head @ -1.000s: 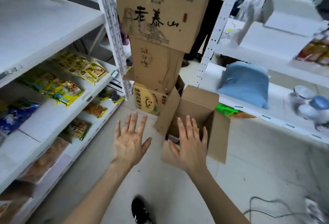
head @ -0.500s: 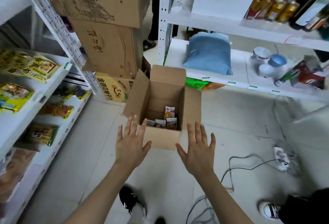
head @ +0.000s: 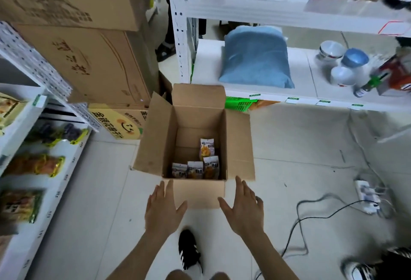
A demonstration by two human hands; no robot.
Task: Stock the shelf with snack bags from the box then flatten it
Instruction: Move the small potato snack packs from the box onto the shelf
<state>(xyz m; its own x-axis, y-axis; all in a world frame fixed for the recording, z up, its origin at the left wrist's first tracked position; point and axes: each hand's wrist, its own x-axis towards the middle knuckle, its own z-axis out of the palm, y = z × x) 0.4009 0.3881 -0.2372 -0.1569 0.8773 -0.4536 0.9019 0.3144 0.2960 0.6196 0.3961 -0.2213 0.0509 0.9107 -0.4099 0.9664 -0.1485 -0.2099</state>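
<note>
An open cardboard box [head: 153,146] stands on the tiled floor with its flaps up. Several small snack bags [head: 195,169] lie at its bottom, one more leaning upright behind them. My left hand [head: 163,209] hovers with spread fingers just before the box's near left corner, holding nothing. My right hand [head: 243,209] is spread the same way at the near right corner, also empty. Neither hand plainly touches the box. The white shelf [head: 29,193] on the left carries snack bags on its tiers.
Stacked cardboard cartons [head: 89,61] rise behind the box on the left. A second white shelf [head: 266,95] on the right holds a blue bag, bowls and bottles. A power strip [head: 367,195] and cables lie on the floor at right. Another person's shoe [head: 358,268] shows bottom right.
The view swung right and down, so the box's inside with the snack bags came into sight. Both hands drew back from the box's top to its near corners and stayed open.
</note>
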